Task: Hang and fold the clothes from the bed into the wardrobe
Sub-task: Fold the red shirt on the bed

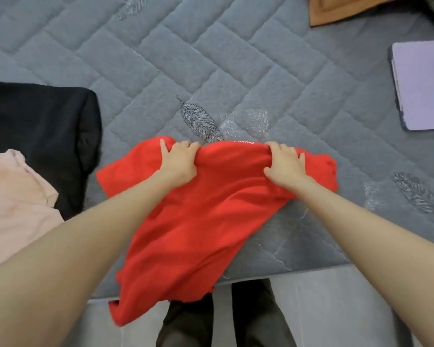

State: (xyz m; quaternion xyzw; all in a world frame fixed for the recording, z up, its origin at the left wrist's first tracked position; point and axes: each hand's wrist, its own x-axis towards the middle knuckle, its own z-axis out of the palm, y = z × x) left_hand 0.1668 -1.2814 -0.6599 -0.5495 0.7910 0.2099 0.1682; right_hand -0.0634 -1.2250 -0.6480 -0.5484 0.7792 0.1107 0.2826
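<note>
Your left hand (178, 162) and right hand (285, 164) each clutch the far edge of the limp red cotton shirt (198, 221). It's light and floppy, so keep hold near the shoulders while folding.

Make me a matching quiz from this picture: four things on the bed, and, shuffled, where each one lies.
1. red garment
2. black garment
3. pink garment
4. lilac folder

A. far right of the bed
B. near left, at the edge of view
C. gripped by left hand and right hand
D. left, beyond the pink one

Pairs: 1-C, 2-D, 3-B, 4-A.
</note>
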